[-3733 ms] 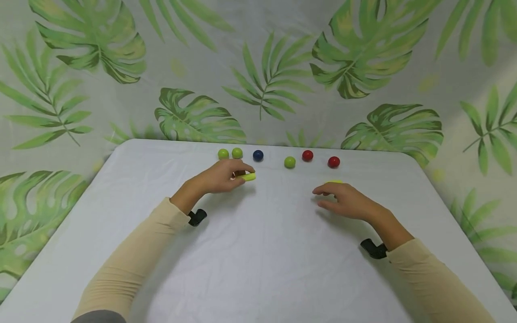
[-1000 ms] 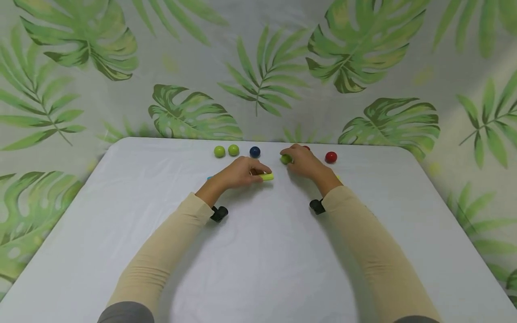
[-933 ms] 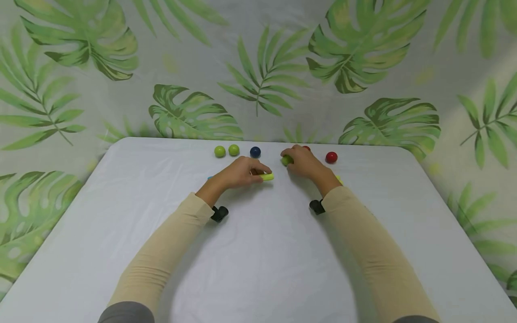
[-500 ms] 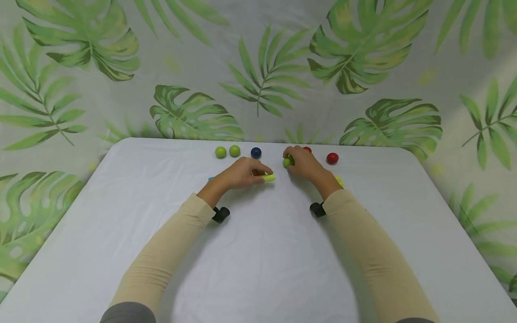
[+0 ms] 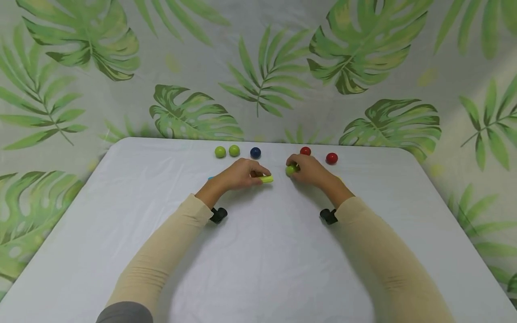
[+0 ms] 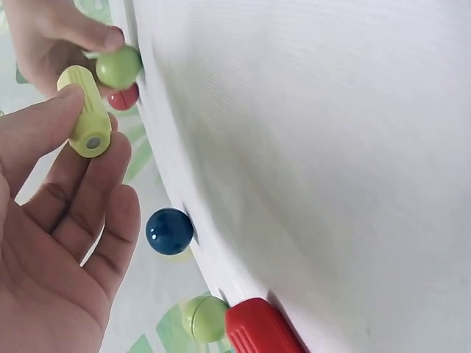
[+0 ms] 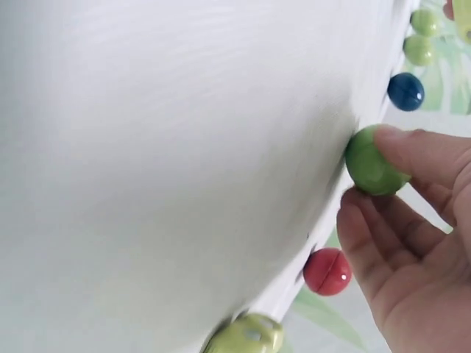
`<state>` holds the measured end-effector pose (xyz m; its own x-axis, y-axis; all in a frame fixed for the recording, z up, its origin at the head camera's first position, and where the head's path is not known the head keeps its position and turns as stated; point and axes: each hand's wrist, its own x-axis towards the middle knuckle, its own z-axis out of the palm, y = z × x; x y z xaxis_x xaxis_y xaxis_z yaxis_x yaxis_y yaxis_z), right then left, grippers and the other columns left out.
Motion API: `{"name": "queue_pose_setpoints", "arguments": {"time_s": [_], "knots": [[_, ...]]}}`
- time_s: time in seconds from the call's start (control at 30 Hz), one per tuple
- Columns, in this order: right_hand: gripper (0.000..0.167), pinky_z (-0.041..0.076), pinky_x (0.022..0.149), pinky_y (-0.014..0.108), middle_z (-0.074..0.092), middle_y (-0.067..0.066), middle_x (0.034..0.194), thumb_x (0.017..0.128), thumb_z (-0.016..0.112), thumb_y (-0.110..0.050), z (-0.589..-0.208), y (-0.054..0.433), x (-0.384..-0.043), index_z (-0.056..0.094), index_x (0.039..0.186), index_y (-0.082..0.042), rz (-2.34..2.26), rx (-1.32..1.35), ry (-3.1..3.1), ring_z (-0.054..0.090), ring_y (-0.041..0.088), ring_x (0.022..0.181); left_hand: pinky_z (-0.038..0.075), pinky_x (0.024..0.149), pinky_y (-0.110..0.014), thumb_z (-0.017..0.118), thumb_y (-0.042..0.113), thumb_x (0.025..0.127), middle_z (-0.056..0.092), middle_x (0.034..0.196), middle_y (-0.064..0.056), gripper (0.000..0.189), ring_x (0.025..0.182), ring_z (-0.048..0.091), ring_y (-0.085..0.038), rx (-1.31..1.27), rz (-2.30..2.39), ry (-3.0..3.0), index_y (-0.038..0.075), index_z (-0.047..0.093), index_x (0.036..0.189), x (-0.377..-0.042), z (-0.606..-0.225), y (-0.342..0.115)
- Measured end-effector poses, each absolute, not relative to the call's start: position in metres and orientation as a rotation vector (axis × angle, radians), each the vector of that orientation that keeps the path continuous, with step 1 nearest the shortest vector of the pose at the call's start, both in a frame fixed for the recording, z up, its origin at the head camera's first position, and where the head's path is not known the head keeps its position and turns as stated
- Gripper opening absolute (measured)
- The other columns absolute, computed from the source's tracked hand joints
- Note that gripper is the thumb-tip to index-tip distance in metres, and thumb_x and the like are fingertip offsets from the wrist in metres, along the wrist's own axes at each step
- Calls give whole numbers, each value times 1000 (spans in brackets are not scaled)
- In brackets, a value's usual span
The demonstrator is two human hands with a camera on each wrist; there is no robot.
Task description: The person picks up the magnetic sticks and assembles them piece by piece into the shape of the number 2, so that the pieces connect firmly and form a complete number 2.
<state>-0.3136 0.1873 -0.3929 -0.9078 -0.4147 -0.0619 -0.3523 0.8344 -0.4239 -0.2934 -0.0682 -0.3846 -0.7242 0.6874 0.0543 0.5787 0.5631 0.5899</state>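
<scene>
My left hand (image 5: 242,174) pinches a short yellow-green ridged stick (image 6: 87,114) between thumb and fingers. A round silvery spot, like a magnet, shows in the stick's end in the left wrist view. To its right, my right hand (image 5: 311,170) holds a green ball (image 7: 372,162) between thumb and fingertips. A small gap separates ball and stick. I cannot tell whether the ball is off the table. Beyond the right hand sit two red balls (image 5: 305,151), and a dark blue ball (image 5: 255,153) lies behind the left hand.
Two more green balls (image 5: 220,152) stand near the white table's (image 5: 258,269) far edge. A blue tip (image 5: 211,178) peeks out behind the left wrist, and a yellow piece (image 5: 338,178) behind the right. A red ridged piece (image 6: 261,327) shows in the left wrist view.
The left hand has come rightward with the stick. The right hand has moved left, taken the green ball and drawn it nearer me, uncovering a red ball.
</scene>
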Motion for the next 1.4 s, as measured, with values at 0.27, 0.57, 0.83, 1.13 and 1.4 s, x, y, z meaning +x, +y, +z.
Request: {"name": "queue_pose_setpoints", "arguments": {"time_s": [0.27,0.57,0.83,1.13,1.4], "knots": [[37,54,96,43,66,16,121,88,70,-9,-395,203,-295,62,124,-5,-758,-610,2773,63,30,109,56,86,-29,69,8,90,74,108,-8,30,100,70,-21,1061,906,2614,10,73,120,-292,-385,-72],[37,53,98,45,66,13,126,88,72,-10,-402,202,-289,65,124,-9,-842,-586,2721,63,30,114,55,80,-26,70,8,90,75,106,-7,29,97,70,-20,1071,914,2628,11,74,119,-289,-386,-71],[36,55,95,43,67,12,124,88,72,-11,-398,202,-287,65,123,-9,-814,-576,2736,64,29,112,55,87,-30,69,9,90,74,114,-8,31,101,69,-20,1050,910,2633,10,72,121,-289,-386,-73],[35,55,96,43,67,11,123,89,71,-11,-398,199,-291,64,124,-12,-815,-634,2718,64,29,112,55,87,-30,70,7,89,75,109,-8,28,97,69,-19,1063,904,2651,9,74,117,-291,-389,-73],[35,57,88,39,67,12,121,89,71,-11,-395,190,-295,65,123,-10,-826,-673,2687,65,28,109,56,86,-29,71,7,89,75,106,-8,26,96,70,-20,1077,903,2659,9,75,115,-294,-390,-72]]}}
